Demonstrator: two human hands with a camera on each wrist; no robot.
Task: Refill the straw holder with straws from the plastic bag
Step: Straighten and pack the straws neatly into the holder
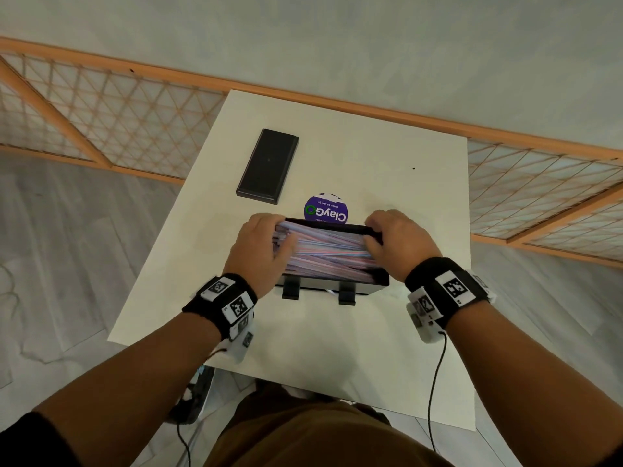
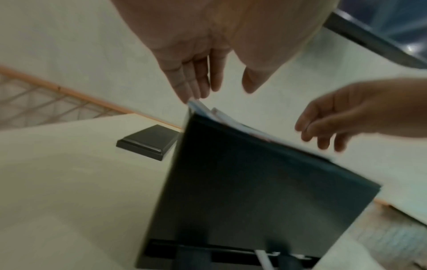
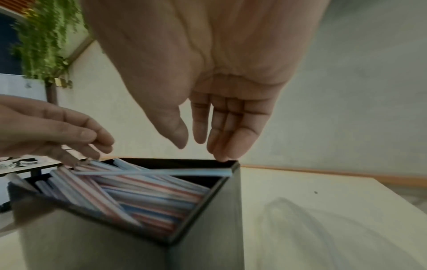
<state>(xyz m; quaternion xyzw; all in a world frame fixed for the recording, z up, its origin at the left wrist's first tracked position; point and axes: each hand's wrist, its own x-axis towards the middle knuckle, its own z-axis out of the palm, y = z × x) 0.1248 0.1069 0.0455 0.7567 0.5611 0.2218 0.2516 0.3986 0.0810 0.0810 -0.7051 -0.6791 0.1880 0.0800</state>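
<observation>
Straw holder [image 1: 332,283] stands on the bench [image 1: 387,156], heaped with crossed straws [image 1: 328,247]. Left hand [image 1: 261,246] and right hand [image 1: 397,242] press the ends with relaxed, ungripping fingers. Risk: uneven pressure may flick rim-resting straws out.

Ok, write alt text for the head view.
Both hands, left hand and right hand, reach into a black holder full of striped straws on a white table. Behind it lie a black lid and a purple sticker.
</observation>
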